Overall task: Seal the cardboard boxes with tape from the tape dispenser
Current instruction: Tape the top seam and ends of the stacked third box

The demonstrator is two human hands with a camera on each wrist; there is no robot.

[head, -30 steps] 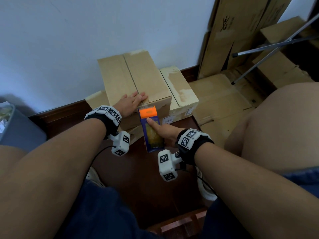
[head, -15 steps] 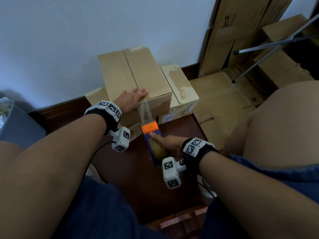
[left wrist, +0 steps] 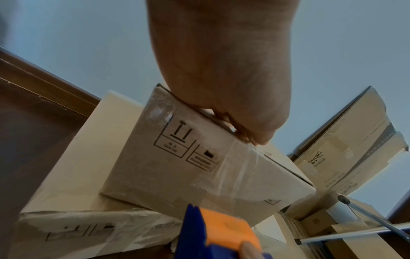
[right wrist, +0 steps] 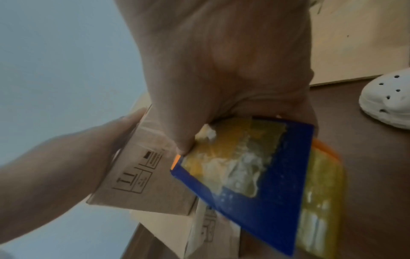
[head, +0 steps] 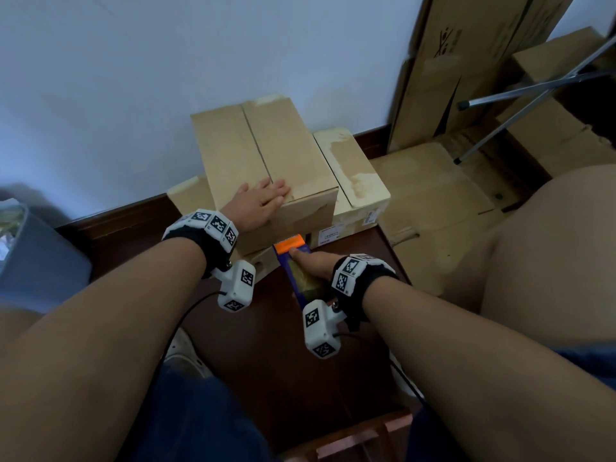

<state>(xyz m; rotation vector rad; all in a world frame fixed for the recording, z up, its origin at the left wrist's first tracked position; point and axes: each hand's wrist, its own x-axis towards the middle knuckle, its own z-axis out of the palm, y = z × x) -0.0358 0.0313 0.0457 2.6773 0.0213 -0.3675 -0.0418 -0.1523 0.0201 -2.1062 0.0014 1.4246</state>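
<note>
A closed cardboard box (head: 266, 151) sits on top of a stack against the wall. My left hand (head: 261, 203) lies flat on its top at the near edge, fingers straight over the centre seam. My right hand (head: 315, 263) grips a blue tape dispenser (head: 293, 258) with an orange head, held low against the box's front face. In the left wrist view a strip of clear tape (left wrist: 239, 171) runs from the top edge down the front of the box (left wrist: 177, 175) toward the dispenser (left wrist: 221, 231). The right wrist view shows the dispenser (right wrist: 255, 175) and its yellowish roll.
Paler boxes (head: 353, 175) lie under and right of the top one. Flattened cardboard (head: 433, 201) covers the floor at right, and tall sheets (head: 466, 61) lean on the wall beside metal tripod legs (head: 533, 88). A grey bin (head: 36, 261) stands left; a white shoe (right wrist: 388, 101) is near.
The dispenser has come down from the box's top front edge to the bottom of its front face, drawing tape out. My left hand stayed on the box top.
</note>
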